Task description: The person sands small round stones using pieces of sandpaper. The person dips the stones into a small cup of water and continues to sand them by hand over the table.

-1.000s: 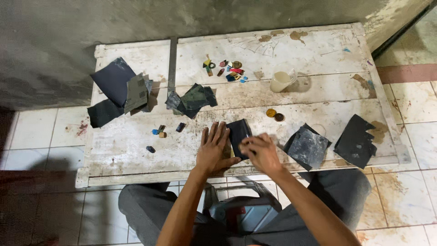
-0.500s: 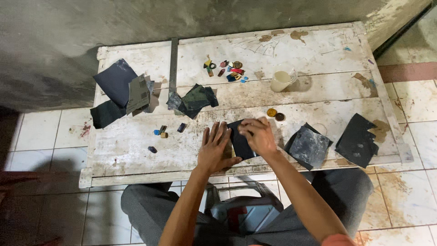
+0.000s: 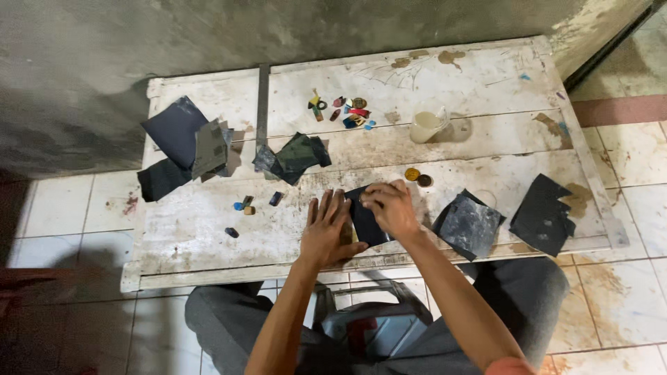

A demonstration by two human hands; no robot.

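Observation:
A dark sheet of sandpaper (image 3: 364, 217) lies near the front edge of a worn white wooden board (image 3: 208, 229). My left hand (image 3: 328, 229) lies flat with spread fingers on the sheet's left part, pressing it down. My right hand (image 3: 390, 207) has its fingers curled and presses something small against the sheet's upper right; what it holds is hidden under the fingers. Two small round pieces, one yellow (image 3: 412, 173) and one dark (image 3: 424, 180), lie just beyond my right hand.
More dark sandpaper sheets lie at right (image 3: 470, 223) (image 3: 543, 214), at centre (image 3: 295, 157) and in a pile at left (image 3: 186, 142). A whitish plastic cup (image 3: 428, 126) and several small coloured pieces (image 3: 347, 111) sit farther back. Small bits (image 3: 244, 206) lie left. A concrete wall rises behind; tiled floor surrounds.
My right hand has moved up along the sandpaper from its lower right edge to its upper right. My left hand stays pressed on the sheet.

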